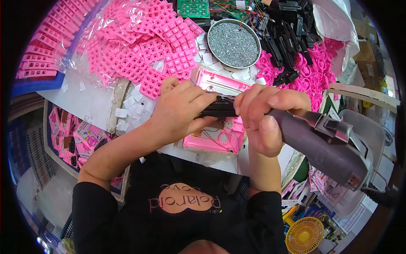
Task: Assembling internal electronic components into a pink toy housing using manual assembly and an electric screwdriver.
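My left hand (179,108) is closed on a black plastic part (218,109), pinched between thumb and fingers over a pink plastic casing. My right hand (264,114) grips a dark grey electric screwdriver (323,146) near its front end. The tool lies almost level and points left at the black part; its bit is mostly hidden by my fingers. The near half of the pink casing (234,125) lies below the part, with thin wires and a pink ring inside. Its far half (226,81) shows a long pale slot and a few wires.
A round metal bowl (208,42) of small screws (234,44) stands beyond my hands. Pink keypads (139,46) are heaped far left among white paper squares (135,101). Black parts (287,42) and pink rings (313,80) pile up far right. A yellow basket (304,236) sits lower right.
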The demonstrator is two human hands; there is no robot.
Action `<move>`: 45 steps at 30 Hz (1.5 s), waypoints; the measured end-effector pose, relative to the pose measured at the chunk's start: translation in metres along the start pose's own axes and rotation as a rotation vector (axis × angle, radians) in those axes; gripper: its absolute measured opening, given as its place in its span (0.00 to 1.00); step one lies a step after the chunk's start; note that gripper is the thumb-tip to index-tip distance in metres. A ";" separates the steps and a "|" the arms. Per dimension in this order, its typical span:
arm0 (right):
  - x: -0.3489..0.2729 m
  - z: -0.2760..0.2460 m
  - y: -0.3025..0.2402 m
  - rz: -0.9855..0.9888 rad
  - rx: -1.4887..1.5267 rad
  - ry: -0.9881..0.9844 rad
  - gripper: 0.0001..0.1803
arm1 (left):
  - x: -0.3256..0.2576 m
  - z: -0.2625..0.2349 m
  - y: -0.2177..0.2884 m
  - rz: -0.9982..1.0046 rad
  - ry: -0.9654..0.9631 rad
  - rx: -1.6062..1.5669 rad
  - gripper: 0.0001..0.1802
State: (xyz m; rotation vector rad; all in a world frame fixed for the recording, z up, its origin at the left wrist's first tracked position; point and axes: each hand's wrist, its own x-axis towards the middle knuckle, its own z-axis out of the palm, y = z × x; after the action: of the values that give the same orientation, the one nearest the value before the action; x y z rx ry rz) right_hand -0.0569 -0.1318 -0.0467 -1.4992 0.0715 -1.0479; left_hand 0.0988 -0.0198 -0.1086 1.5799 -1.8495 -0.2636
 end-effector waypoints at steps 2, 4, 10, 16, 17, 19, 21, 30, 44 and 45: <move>0.000 0.002 -0.001 0.011 -0.018 0.014 0.17 | 0.000 0.002 -0.001 -0.002 0.009 -0.029 0.30; 0.002 0.002 0.001 0.010 -0.005 -0.022 0.16 | 0.001 0.002 -0.003 0.000 0.004 -0.031 0.30; 0.004 0.006 0.004 -0.011 -0.066 -0.061 0.15 | 0.002 0.001 -0.001 0.006 -0.002 -0.010 0.27; 0.005 0.001 0.009 -0.013 -0.064 -0.169 0.11 | 0.002 0.003 -0.007 0.092 0.043 -0.036 0.25; 0.005 -0.001 0.009 0.007 -0.084 -0.171 0.12 | 0.001 0.003 -0.008 0.096 0.036 -0.019 0.24; 0.010 -0.005 0.007 0.101 0.021 -0.160 0.14 | 0.001 0.001 -0.007 0.095 0.034 -0.004 0.24; 0.015 -0.011 0.004 0.171 0.125 -0.147 0.31 | 0.001 -0.001 -0.005 0.090 0.017 0.007 0.25; -0.037 -0.054 -0.001 0.155 -1.094 -0.495 0.34 | 0.003 0.002 -0.012 0.067 -0.029 -0.054 0.31; 0.029 -0.079 0.014 1.144 -0.779 -0.472 0.26 | 0.001 0.006 0.018 -0.108 0.027 0.054 0.43; 0.040 -0.074 0.007 1.175 -0.884 -0.501 0.24 | 0.002 0.006 0.020 -0.092 0.006 0.110 0.41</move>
State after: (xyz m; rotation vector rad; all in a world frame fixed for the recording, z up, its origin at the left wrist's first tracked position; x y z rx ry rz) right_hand -0.0761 -0.2138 -0.0422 -1.9831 1.0247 0.3962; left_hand 0.0797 -0.0187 -0.1012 1.7419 -1.8167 -0.2009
